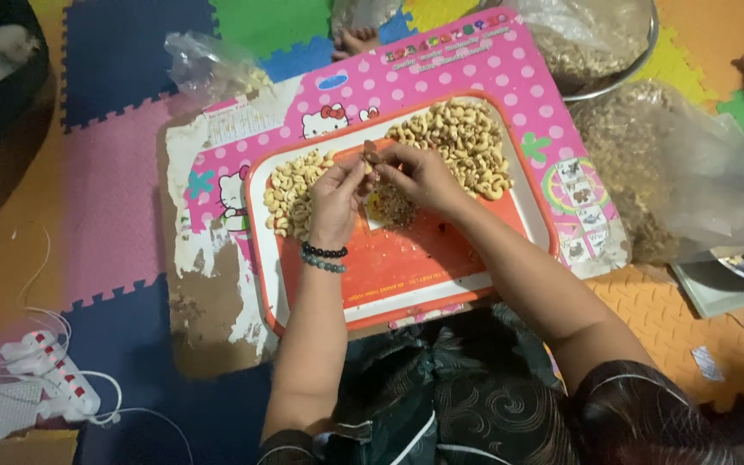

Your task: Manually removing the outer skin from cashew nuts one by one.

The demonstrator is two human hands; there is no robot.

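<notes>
Both hands — left hand (335,191), right hand (419,175) — pinch fingers closed on one curved, brown-skinned cashew (370,158) over the glossy orange tray (406,267).

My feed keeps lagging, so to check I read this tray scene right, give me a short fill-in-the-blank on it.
1. Both hands meet over an orange ____.
2. The left hand has dark bead bracelets on its ____.
3. The bigger pile of cashews lies on the tray's ____ side.
4. The right hand pinches one ____ together with the left.

Missing: tray; wrist; right; cashew

Single head view — steep downward look, close over tray (269,258) and forearms.
</notes>
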